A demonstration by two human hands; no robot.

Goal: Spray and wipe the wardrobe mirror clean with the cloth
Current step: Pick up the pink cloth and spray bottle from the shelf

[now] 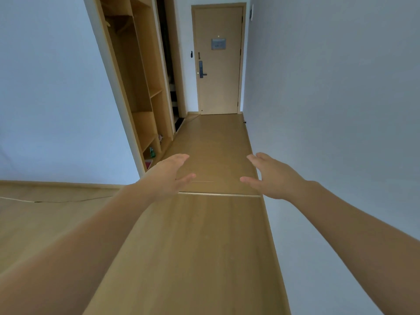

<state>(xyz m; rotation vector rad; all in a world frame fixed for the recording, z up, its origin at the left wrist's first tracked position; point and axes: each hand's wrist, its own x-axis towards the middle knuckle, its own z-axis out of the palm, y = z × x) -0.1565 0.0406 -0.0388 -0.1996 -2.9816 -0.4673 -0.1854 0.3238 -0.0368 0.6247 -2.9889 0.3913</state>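
Wooden floor (204,246) pretty much everywhere, and just the one head view to go on. Both hands are held out in front with nothing in them, left hand (172,176) and right hand (270,176). The fingers (261,159) are straight-ish and relaxed, thumbs spread away from the rest, palms turned toward each other.

An open wardrobe (141,87) runs along the left wall. Low down at its near end stands one green bottle (151,153), upright, so its long axis is vertical. My guess is that's the spray. Just beside it on the nearer side, also low in the wardrobe, is one pink thing (148,165) that could be the cloth, but it's too small to be sure.

Both sit left of and beyond the left hand's fingers, well apart from them, so the left hand is clearly the nearer one for a grab.

I can't make out the mirror. There's one tall dark strip (164,53) at the wardrobe's far end, no idea what it is. One door (218,64) stands past the wardrobe. Nothing looks sprayed or wiped yet, I'd say.
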